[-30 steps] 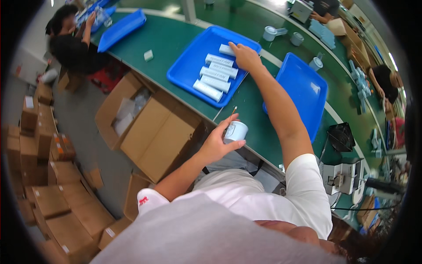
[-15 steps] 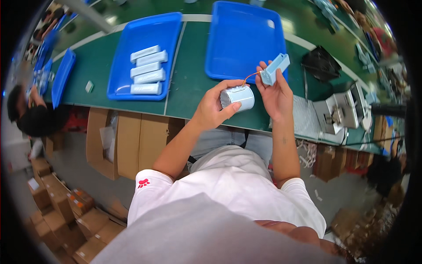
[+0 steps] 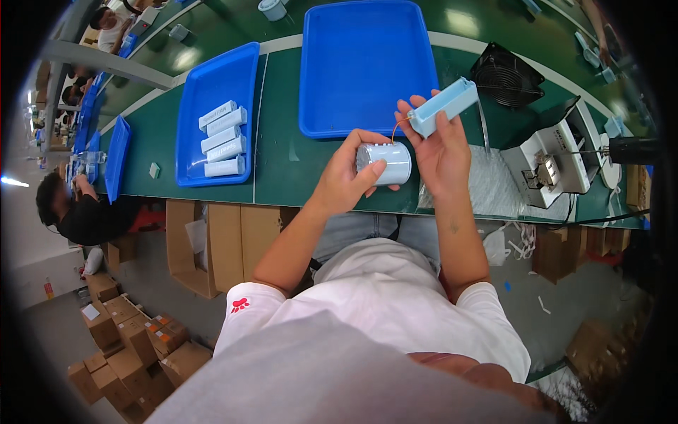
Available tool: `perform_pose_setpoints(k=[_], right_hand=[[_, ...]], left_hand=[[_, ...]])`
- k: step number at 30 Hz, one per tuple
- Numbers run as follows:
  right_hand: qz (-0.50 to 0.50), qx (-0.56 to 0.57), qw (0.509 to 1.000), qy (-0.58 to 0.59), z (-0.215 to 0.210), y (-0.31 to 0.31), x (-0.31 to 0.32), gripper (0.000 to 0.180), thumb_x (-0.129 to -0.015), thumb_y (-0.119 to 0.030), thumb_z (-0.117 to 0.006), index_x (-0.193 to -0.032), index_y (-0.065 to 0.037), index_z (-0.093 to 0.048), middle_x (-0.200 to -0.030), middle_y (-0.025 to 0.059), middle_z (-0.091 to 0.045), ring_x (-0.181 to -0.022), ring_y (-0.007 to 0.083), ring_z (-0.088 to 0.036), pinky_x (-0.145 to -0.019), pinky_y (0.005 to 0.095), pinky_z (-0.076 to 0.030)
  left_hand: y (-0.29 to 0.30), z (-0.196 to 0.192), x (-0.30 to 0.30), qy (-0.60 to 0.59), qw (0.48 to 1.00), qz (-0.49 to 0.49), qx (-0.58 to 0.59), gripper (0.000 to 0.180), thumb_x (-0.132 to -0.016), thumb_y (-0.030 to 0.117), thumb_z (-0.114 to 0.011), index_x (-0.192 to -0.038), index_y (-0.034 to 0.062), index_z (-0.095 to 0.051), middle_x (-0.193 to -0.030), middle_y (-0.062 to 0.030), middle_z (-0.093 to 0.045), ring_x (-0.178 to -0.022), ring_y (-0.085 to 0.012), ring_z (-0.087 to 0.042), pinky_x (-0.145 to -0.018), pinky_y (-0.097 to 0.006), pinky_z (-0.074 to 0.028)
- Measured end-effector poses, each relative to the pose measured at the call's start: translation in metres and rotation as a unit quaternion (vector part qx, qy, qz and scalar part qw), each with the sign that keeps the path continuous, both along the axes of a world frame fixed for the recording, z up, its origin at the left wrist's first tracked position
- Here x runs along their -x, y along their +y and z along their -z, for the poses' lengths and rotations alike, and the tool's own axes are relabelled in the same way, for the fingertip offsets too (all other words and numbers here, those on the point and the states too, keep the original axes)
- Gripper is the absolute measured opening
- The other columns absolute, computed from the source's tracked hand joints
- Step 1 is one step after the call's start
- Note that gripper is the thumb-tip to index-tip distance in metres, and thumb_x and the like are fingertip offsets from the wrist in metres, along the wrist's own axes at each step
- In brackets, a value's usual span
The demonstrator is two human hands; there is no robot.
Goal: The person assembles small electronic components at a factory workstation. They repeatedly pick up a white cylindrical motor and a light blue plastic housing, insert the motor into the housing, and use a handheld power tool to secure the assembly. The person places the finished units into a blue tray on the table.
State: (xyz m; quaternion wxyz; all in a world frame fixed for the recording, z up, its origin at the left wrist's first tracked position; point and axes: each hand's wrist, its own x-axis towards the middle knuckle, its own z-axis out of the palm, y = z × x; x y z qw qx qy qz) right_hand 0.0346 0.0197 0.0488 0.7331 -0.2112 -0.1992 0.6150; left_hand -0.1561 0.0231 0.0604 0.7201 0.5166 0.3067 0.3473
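Note:
My left hand [image 3: 347, 173] is closed round a pale blue-white cylindrical housing [image 3: 393, 164], its thumb lying across the side. In my right hand [image 3: 443, 152] is a light blue, open-topped long casing [image 3: 445, 106], tilted up to the right between thumb and fingers. A thin orange-red wire [image 3: 396, 131] runs from the housing to the near end of the casing. Both parts are held over the front edge of the green table [image 3: 286, 131], a short gap between them.
Several pale long casings [image 3: 224, 143] lie in the left blue tray [image 3: 251, 78]. Another blue tray [image 3: 308, 85] stands ahead of my hands. To the right are a black fan [image 3: 507, 76] and a white-and-black machine [image 3: 558, 159]. Open cardboard boxes [image 3: 224, 244] sit below the table; a person [image 3: 70, 205] works far left.
The whole view has shifted as my head turned. The long casing has tipped flatter and shows more of its hollow inside. Both hands keep their hold.

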Motion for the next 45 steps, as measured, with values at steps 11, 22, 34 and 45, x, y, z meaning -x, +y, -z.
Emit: perform_pose_setpoints(k=[11,22,34,45], right_hand=[[0.086,-0.133,0.971,-0.18,-0.009,-0.006,-0.018,0.047,-0.096,0.0,-0.063,-0.138,-0.001,-0.042,-0.126,0.0253,-0.063,-0.12,0.0387,-0.064,-0.105,0.0498,-0.05],[0.118,-0.227,0.933,-0.253,-0.004,-0.012,-0.015,0.046,-0.093,0.008,-0.062,-0.136,0.001,-0.046,-0.128,0.0301,-0.062,-0.122,0.0403,-0.062,-0.101,0.05,-0.053],[0.104,-0.265,0.916,-0.281,-0.02,-0.006,-0.017,0.048,-0.095,-0.003,-0.064,-0.139,-0.002,-0.044,-0.129,0.0267,-0.061,-0.124,0.0463,-0.059,-0.102,0.0524,-0.052],[0.044,-0.214,0.972,-0.091,-0.023,-0.006,0.006,0.05,-0.096,-0.003,-0.062,-0.141,-0.003,-0.04,-0.126,0.0267,-0.062,-0.118,0.0423,-0.063,-0.1,0.0539,-0.053]], left_hand=[[0.013,-0.013,-0.011,0.058,0.98,0.015,-0.192,0.05,-0.088,0.012,-0.07,-0.134,0.0021,-0.052,-0.127,-0.0094,-0.06,-0.117,-0.0177,-0.057,-0.1,-0.032,-0.046],[0.013,-0.012,-0.007,0.055,0.983,0.042,-0.173,0.055,-0.087,0.011,-0.071,-0.137,0.0019,-0.05,-0.129,-0.0101,-0.058,-0.119,-0.0182,-0.056,-0.101,-0.033,-0.046],[0.011,-0.034,0.001,0.058,0.964,0.061,-0.252,0.063,-0.081,0.003,-0.072,-0.141,0.0027,-0.053,-0.14,-0.0158,-0.055,-0.133,-0.0271,-0.051,-0.111,-0.04,-0.04],[0.013,-0.033,0.022,0.021,0.957,0.083,-0.277,0.063,-0.077,0.009,-0.074,-0.137,0.0012,-0.055,-0.138,-0.0167,-0.056,-0.135,-0.0307,-0.049,-0.113,-0.043,-0.037]])
